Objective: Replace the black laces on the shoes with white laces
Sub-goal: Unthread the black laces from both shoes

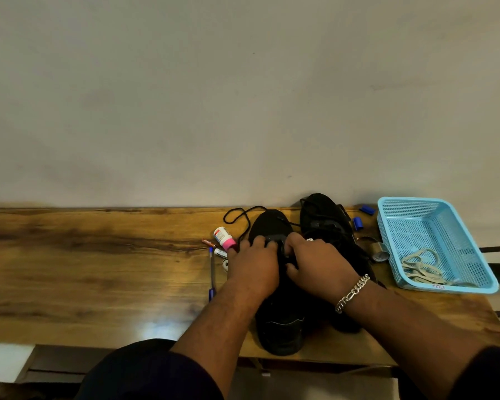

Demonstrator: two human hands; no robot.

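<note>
- Shoes: two black ones side by side on the wooden desk (98,269), near shoe (280,321) under both hands, far shoe (324,217) behind.
- Black lace (240,216) trails loose by the near shoe's toe.
- Left hand (253,262) rests curled on the near shoe's laced part.
- Right hand (315,259) pinches lace there.
- White laces (422,268) lie in the blue basket (474,255).

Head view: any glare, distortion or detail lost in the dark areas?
Head view: a glare patch on the table near its front edge; wide-angle bending of the table's far edge; the black shoes are underexposed, so lace detail under both hands is hard to read.
</note>
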